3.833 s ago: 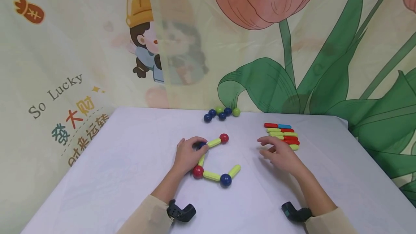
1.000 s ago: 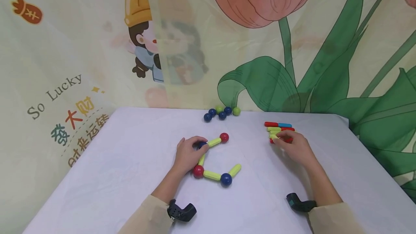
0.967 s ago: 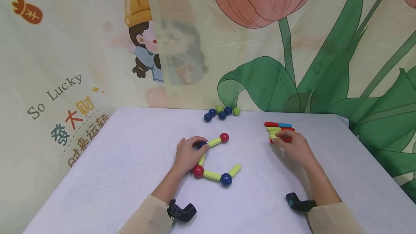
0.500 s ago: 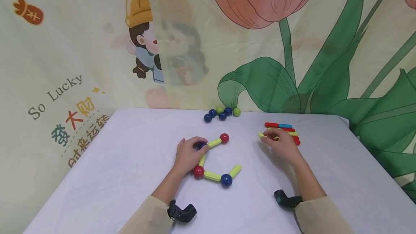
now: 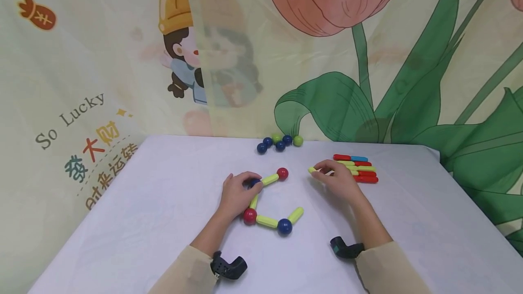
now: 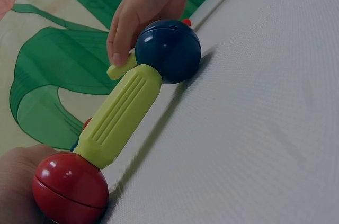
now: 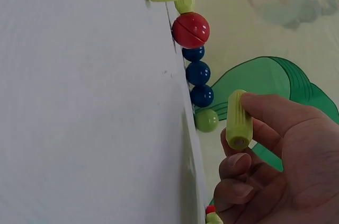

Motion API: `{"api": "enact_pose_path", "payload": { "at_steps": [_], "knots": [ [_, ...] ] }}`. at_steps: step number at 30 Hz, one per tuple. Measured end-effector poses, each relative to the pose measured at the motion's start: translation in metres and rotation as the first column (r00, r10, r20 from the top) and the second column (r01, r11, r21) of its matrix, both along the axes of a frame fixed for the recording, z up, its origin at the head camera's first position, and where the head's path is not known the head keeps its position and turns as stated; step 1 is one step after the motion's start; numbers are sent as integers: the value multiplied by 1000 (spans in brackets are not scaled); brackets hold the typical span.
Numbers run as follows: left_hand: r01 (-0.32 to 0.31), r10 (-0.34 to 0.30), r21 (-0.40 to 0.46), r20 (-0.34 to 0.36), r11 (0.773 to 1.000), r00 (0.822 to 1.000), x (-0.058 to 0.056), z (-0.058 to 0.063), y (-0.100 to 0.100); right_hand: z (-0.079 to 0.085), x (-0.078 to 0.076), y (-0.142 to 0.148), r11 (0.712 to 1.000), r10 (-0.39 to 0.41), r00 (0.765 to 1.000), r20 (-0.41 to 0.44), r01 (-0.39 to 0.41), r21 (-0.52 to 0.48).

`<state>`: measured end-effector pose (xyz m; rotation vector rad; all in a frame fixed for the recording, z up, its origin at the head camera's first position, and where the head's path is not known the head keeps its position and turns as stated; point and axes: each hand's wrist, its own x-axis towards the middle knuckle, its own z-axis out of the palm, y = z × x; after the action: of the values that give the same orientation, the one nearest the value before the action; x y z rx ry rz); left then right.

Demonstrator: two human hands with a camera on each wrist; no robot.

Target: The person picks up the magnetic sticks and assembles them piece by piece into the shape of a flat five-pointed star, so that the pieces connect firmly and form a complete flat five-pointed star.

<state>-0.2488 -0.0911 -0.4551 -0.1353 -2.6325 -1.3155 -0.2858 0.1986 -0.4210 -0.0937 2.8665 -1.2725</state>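
Note:
On the white table lies an open chain of yellow-green magnetic rods and red and blue balls. My left hand [image 5: 237, 196] grips the blue ball [image 5: 254, 182] at the chain's upper left corner. From there one rod [image 5: 269, 179] runs to a red ball [image 5: 283, 173]. Another leads down to a second red ball [image 5: 249, 216], then a rod [image 5: 267, 221], a blue ball [image 5: 284, 226] and a free-ended rod [image 5: 296, 214]. My right hand [image 5: 341, 183] pinches a loose yellow-green rod [image 7: 239, 121] between thumb and fingers, right of the chain's upper red ball.
Several loose blue and green balls [image 5: 280, 146] sit at the table's back edge. Behind my right hand, red, blue and yellow-green rods [image 5: 365, 179] lie in a stacked row. A printed cloth [image 5: 241, 121] hangs behind the table.
My right hand has picked a yellow-green rod from the row and carried it left toward the chain. The left hand and the chain stay in place.

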Motion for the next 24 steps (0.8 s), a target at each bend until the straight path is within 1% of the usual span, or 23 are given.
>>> {"api": "enact_pose_path", "payload": {
  "at_steps": [9, 14, 24],
  "knots": [
    [-3, 3, -5, -6, 1000, 1000, -1, 0, -1, -3, -1, -22, 997, 82, 997, 9, -82, 11],
    [-1, 1, -8, -9, 1000, 1000, 0, 1, -1, -4, 0, -31, 992, 122, 993, 3, -122, 25],
    [5, -5, -16, -19, 1000, 1000, 0, 1, -1, -7, -2, -45, 988, 149, 989, 18, -149, 32]
  ]
}}
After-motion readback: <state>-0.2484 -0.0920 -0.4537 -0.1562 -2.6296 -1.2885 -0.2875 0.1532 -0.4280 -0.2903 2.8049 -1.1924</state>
